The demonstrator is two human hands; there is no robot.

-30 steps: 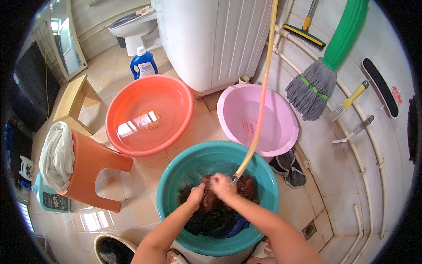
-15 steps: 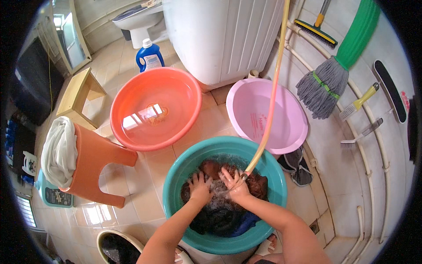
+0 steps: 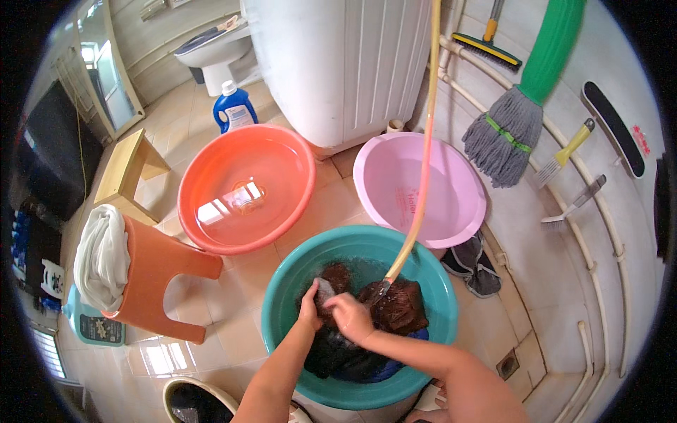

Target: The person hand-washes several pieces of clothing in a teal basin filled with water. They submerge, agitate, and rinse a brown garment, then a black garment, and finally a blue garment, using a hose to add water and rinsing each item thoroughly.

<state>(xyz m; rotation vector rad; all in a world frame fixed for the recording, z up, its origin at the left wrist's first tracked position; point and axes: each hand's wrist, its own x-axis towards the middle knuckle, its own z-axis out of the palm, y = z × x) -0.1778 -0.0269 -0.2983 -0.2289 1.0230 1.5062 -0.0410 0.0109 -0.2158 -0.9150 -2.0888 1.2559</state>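
A teal basin (image 3: 275, 321) of water stands low before me, with dark and brown wet clothes (image 3: 398, 307) in it. My left hand (image 3: 309, 308) is closed on a small grey cloth (image 3: 325, 290), lifted at the basin's left half. My right hand (image 3: 351, 319) meets it there, its fingers curled in against the same cloth. A yellowish hose (image 3: 417, 233) comes down from above, and its end rests among the brown clothes, right of my hands. Part of the dark clothing lies hidden under my right wrist.
Beyond the teal basin stand an orange basin (image 3: 187, 204) with water and a pink basin (image 3: 458, 176). A blue detergent bottle (image 3: 234, 109) is behind them. At left, white cloth (image 3: 102, 254) lies on an orange stool (image 3: 159, 261). A mop (image 3: 506, 134) and brushes hang at right.
Both hands were spread flat on the clothes under the running hose. Now they have come together at the left, gripping a grey cloth. The hose end has shifted slightly, and the view has tilted.
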